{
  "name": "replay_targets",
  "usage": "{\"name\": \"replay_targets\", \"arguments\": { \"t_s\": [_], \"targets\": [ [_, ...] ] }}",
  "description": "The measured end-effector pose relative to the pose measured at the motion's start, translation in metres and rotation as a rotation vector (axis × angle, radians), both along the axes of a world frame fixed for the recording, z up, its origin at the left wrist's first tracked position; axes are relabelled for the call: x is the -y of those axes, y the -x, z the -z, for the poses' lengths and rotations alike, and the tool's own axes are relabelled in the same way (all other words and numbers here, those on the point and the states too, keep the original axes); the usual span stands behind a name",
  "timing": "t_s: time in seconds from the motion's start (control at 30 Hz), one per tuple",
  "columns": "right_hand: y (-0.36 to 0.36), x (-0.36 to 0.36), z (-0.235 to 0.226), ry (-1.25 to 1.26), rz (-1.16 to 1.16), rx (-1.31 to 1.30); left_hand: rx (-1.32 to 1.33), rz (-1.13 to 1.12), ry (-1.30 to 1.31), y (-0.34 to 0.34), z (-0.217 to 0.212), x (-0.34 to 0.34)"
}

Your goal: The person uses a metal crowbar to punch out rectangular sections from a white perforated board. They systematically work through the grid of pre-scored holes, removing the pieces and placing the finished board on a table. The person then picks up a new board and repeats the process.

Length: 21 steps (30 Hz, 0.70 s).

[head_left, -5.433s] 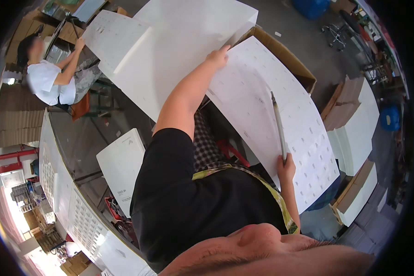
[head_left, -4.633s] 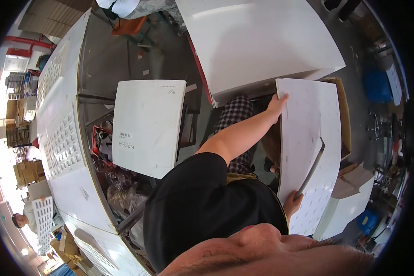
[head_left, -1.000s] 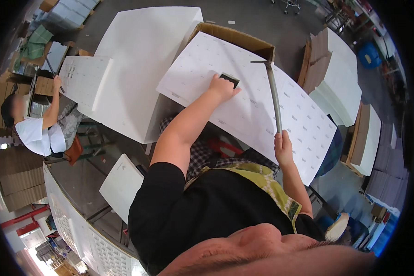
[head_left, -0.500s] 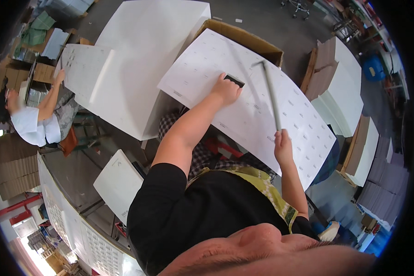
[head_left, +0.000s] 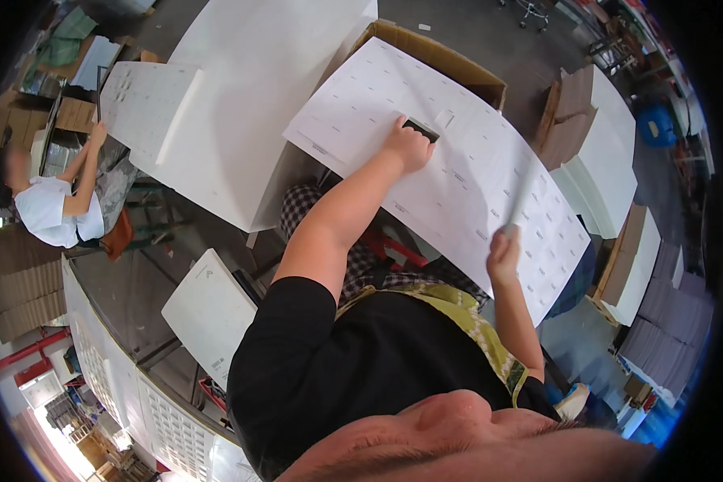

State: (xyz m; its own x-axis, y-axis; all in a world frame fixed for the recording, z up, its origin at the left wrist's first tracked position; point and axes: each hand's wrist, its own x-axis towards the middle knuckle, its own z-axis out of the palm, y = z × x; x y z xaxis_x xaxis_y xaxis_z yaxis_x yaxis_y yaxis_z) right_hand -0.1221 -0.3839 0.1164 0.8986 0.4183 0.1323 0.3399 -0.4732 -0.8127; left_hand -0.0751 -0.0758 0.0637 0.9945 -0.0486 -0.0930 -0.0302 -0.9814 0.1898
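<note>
A large white sheet [head_left: 361, 104] with rows of small printed marks lies slanted in front of me. On its far middle part my left hand [head_left: 410, 147] is closed around a small dark rectangular block [head_left: 422, 130], pressing it to the surface. My right hand [head_left: 503, 255] grips the lower end of a long-handled hammer [head_left: 523, 193] at the sheet's near right edge. Motion smears the hammer, and its head cannot be made out. It points away from me, over the right half of the sheet, apart from the block.
Behind the sheet shows an open cardboard box [head_left: 438, 60]. To the left rises a big white stack [head_left: 257, 96]; a person [head_left: 60, 205] works beyond it. More stacked boards [head_left: 606, 153] stand at right, near a blue drum [head_left: 655, 126]. A white box [head_left: 205, 309] sits near my left elbow.
The hammer has swung right, away from the block, and is now blurred. My left hand stays on the block. The view has shifted slightly. The other person's hands have moved, with a dark rod now raised.
</note>
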Motion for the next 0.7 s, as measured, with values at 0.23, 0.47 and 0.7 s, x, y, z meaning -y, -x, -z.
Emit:
{"name": "replay_targets", "arguments": {
  "t_s": [0.23,0.47,0.7],
  "targets": [
    [0.0030,0.0013,-0.0066,-0.245,0.064,-0.052,-0.001,-0.024,0.001,-0.0001,0.0030,0.0010],
    [0.0026,0.0035,-0.0001,0.195,0.029,-0.187,0.007,-0.034,0.022,-0.0005,-0.0031,-0.0007],
    [0.0022,0.0036,0.0028,0.354,-0.126,-0.094,0.010,-0.025,0.014,0.0024,-0.0007,0.0010]
  ]
}}
